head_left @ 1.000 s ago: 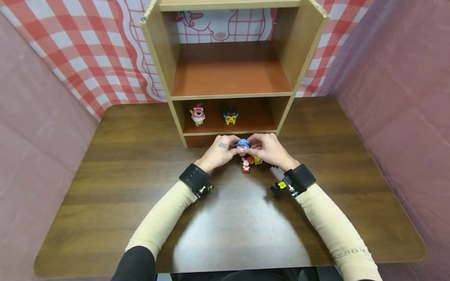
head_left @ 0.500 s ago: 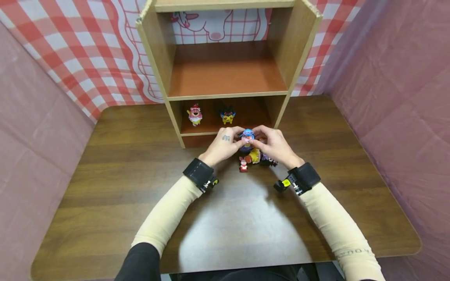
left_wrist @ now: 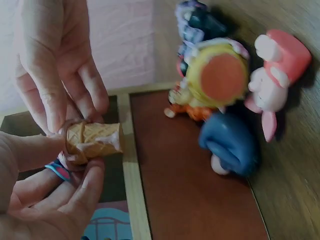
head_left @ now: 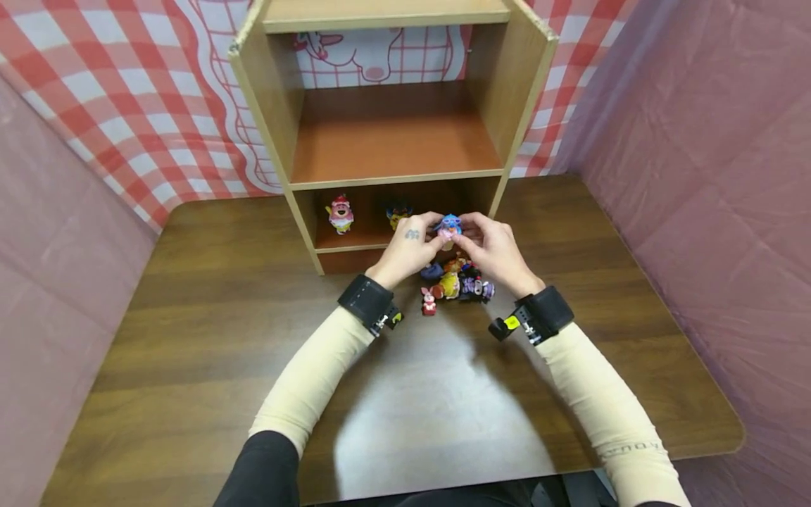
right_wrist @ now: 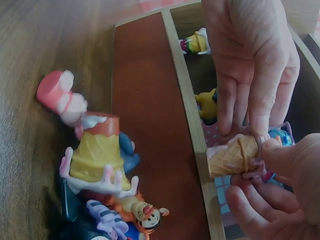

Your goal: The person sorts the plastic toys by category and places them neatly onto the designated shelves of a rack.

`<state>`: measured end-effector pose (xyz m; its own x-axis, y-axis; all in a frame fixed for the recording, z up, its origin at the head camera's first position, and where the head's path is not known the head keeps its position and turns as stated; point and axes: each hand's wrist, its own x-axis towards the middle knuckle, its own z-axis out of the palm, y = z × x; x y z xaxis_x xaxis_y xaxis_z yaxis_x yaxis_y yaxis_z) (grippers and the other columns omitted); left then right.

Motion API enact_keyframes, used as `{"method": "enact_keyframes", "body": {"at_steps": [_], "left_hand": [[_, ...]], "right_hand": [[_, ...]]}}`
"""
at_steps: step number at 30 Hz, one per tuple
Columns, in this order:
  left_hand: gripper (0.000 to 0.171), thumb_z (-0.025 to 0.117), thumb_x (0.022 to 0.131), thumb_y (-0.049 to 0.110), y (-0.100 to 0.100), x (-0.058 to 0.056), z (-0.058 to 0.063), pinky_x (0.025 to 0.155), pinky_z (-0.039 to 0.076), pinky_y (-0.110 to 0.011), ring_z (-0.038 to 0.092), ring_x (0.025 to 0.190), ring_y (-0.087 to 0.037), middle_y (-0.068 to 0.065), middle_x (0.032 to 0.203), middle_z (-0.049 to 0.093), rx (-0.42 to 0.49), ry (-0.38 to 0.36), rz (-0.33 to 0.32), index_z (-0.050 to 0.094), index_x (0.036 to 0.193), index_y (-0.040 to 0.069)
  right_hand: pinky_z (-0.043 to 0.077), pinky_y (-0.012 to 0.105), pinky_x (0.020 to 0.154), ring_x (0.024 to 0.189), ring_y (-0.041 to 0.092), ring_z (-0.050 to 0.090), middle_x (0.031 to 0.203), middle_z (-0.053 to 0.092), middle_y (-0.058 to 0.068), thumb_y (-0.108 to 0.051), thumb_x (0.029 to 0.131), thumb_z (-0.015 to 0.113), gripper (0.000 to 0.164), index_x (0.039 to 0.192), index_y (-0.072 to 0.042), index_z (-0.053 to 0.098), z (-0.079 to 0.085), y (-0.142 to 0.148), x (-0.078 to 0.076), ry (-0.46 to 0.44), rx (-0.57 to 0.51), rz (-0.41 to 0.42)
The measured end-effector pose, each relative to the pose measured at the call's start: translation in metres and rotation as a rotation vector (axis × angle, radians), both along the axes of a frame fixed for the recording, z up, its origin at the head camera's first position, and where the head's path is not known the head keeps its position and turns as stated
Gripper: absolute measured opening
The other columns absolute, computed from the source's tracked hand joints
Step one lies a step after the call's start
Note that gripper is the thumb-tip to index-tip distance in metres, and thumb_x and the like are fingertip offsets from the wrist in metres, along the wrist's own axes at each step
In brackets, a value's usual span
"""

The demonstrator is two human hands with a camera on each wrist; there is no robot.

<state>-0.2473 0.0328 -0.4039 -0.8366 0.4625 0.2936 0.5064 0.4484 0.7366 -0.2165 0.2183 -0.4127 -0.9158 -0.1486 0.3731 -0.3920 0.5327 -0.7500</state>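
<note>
Both hands pinch one small figurine (head_left: 449,227) with a blue head and pink front, held up before the shelf's lower compartment. Its ice-cream-cone base (left_wrist: 97,140) shows in both wrist views. My left hand (head_left: 410,248) grips it from the left, my right hand (head_left: 496,252) from the right. Below them on the table lies a cluster of toys: a yellow cone-based figurine (head_left: 449,286), a purple-and-black figurine (head_left: 476,289), an orange tiger figurine (right_wrist: 142,212) and a dark blue rounded one (left_wrist: 230,145). A pink-and-red rabbit-like figurine (head_left: 429,303) is at their near left.
A wooden shelf unit (head_left: 395,177) stands at the back of the table (head_left: 209,338). Its lower compartment holds a pink bear figurine (head_left: 341,215) and a yellow figurine (head_left: 397,213), partly hidden by the left hand. Pink cloth (head_left: 684,176) hangs at both sides.
Both hands have lifted the blue-headed figurine up and slightly right, away from the toy cluster, which shows more fully now. The head view has shifted a little.
</note>
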Motion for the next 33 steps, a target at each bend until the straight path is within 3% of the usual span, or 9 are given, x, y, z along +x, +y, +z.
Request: {"method": "enact_keyframes", "body": {"at_steps": [3,10,16,23,28,33], "left_hand": [[0.03,0.067,0.096,0.011,0.004,0.0,0.002,0.078,0.056,-0.027,0.073,0.087,-0.018,-0.012,0.112,0.076,0.007,-0.005,0.026,0.068,0.125,0.0],[0.032,0.067,0.095,0.01,0.007,-0.003,0.007,0.081,0.058,-0.029,0.075,0.096,-0.022,-0.015,0.114,0.075,0.034,-0.023,0.05,0.068,0.126,0.001],[0.03,0.068,0.095,0.01,0.012,-0.01,0.001,0.084,0.057,-0.029,0.074,0.101,-0.022,-0.013,0.115,0.075,0.052,-0.031,0.089,0.07,0.124,0.002],[0.028,0.065,0.098,0.013,0.024,-0.015,-0.004,0.089,0.054,-0.033,0.07,0.105,-0.023,-0.011,0.119,0.074,0.062,-0.022,0.152,0.071,0.123,0.004],[0.028,0.066,0.097,0.013,0.029,-0.016,-0.004,0.093,0.052,-0.036,0.069,0.11,-0.026,-0.012,0.119,0.074,0.054,-0.022,0.186,0.072,0.122,0.004],[0.029,0.067,0.096,0.012,0.032,-0.018,-0.003,0.095,0.052,-0.036,0.069,0.112,-0.028,-0.014,0.119,0.074,0.043,-0.004,0.216,0.071,0.124,0.004]], "right_hand": [[0.051,0.007,0.074,0.094,0.034,0.074,0.105,0.074,0.025,-0.005,0.094,0.071,0.029,0.119,0.008,0.066,0.003,0.0,0.001,0.011,0.003,-0.033],[0.052,0.008,0.076,0.098,0.034,0.073,0.107,0.074,0.025,-0.004,0.094,0.07,0.028,0.12,0.008,0.065,0.008,-0.002,0.0,0.034,0.003,-0.052],[0.058,0.025,0.086,0.107,0.038,0.072,0.117,0.071,0.029,-0.001,0.095,0.068,0.035,0.127,0.011,0.061,0.004,-0.006,-0.004,-0.003,-0.027,-0.069],[0.054,0.039,0.096,0.12,0.042,0.065,0.131,0.061,0.033,0.003,0.094,0.065,0.051,0.141,0.014,0.048,0.001,-0.013,-0.003,-0.063,-0.098,-0.059],[0.055,0.041,0.096,0.119,0.039,0.065,0.132,0.062,0.03,0.001,0.092,0.067,0.052,0.14,0.012,0.05,0.002,-0.014,-0.004,-0.061,-0.025,-0.083],[0.057,0.044,0.092,0.112,0.038,0.069,0.124,0.066,0.03,0.003,0.084,0.071,0.058,0.138,0.009,0.053,0.004,-0.014,-0.006,-0.049,0.051,-0.091]]}}
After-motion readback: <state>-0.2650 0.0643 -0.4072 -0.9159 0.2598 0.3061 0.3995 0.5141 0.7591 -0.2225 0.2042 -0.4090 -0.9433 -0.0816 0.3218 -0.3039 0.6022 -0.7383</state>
